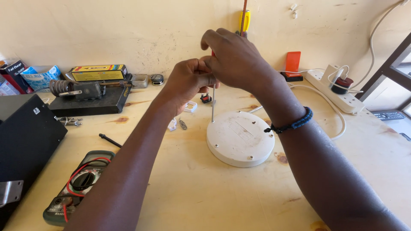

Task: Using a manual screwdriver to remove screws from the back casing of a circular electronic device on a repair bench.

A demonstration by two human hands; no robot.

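Head view: screwdriver [212, 100] is gripped by both hands, right hand [233, 60] over left hand [190, 79], tip set upright at the rim of the white round disc [240, 137] on the table [205, 192]. Slip risk: disc is unheld, may be gouged or shifted.

Bright, even daylight; sharp focus

Pale plywood bench top [201, 192], knots and brown stains visible. Lying directly on it: white round disc housing [240, 137] near centre; multimeter [75, 188] with red and black leads at front left; black case [25, 141] at left edge; black flat box [92, 105] at rear left; white power strip [338, 90] at rear right; small loose parts [182, 124] beside the disc.
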